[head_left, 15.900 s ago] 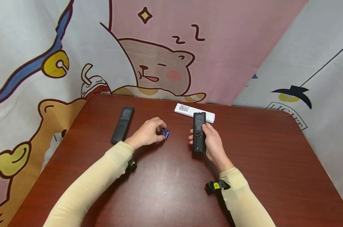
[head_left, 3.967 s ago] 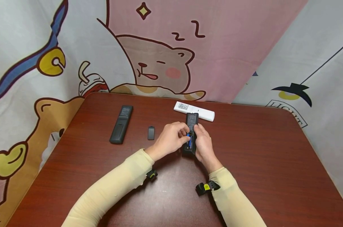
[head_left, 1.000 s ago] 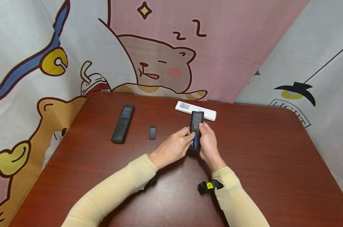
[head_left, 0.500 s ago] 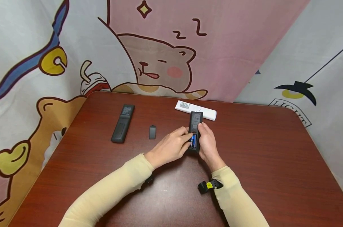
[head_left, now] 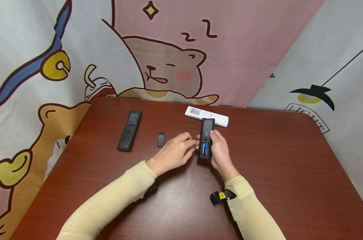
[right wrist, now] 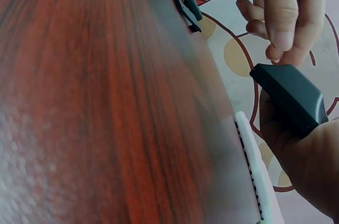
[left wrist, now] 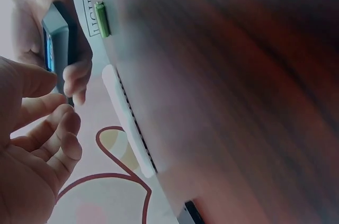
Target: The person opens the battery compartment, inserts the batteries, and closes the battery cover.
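Note:
My right hand [head_left: 221,150] grips a black remote control [head_left: 207,128], its back turned up and its battery bay uncovered. Two blue batteries [head_left: 204,148] lie side by side in that bay. Just left of the remote is my left hand [head_left: 174,151], its fingers loosely bent and nothing between them. In the left wrist view, the left fingertips [left wrist: 66,113] are close to the remote's edge. The small dark battery cover [head_left: 161,139] lies on the table by the left hand.
A second black remote [head_left: 129,131] lies face down at the left. Behind the held one rests a white remote [head_left: 206,116]. The left wrist view shows a green battery [left wrist: 101,20] beyond it. A printed curtain [head_left: 244,50] hangs at the table's [head_left: 289,173] far edge.
My left hand has drawn back leftward from the battery bay, uncovering both batteries. Much earlier the bay was empty and the blue batteries lay on the table. The right hand keeps its grip.

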`<state>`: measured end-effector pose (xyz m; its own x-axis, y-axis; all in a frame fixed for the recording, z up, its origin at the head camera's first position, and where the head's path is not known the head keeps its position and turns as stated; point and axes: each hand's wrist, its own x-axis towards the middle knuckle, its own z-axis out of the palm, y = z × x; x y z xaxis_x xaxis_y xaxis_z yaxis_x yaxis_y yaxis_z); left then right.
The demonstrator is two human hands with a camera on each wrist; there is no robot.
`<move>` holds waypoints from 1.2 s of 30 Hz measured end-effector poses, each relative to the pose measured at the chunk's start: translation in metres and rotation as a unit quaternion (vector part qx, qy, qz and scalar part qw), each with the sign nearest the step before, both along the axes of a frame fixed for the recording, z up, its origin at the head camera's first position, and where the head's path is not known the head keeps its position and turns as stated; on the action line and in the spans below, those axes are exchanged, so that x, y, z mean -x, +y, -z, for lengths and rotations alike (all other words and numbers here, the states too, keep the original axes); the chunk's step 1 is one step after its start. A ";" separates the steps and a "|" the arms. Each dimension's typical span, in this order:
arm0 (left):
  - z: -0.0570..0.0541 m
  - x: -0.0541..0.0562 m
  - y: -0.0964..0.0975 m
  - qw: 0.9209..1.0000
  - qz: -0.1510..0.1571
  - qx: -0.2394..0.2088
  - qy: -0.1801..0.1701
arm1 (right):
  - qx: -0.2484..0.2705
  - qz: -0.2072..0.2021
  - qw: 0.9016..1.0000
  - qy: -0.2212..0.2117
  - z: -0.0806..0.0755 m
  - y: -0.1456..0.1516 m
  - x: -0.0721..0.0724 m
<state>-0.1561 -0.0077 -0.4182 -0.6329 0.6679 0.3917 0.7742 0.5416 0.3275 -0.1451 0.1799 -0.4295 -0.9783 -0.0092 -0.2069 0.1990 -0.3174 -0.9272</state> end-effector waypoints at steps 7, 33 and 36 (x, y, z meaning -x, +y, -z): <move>0.003 0.006 -0.011 0.999 -0.028 0.022 -0.001 | -0.020 0.003 1.000 0.008 0.001 0.001 -0.001; 0.010 0.030 -0.058 0.985 -0.137 0.087 -0.050 | -0.028 0.001 1.000 0.006 -0.005 0.004 0.000; 0.011 0.033 -0.061 0.983 -0.147 0.092 -0.059 | -0.030 0.002 1.000 0.007 -0.005 0.005 0.000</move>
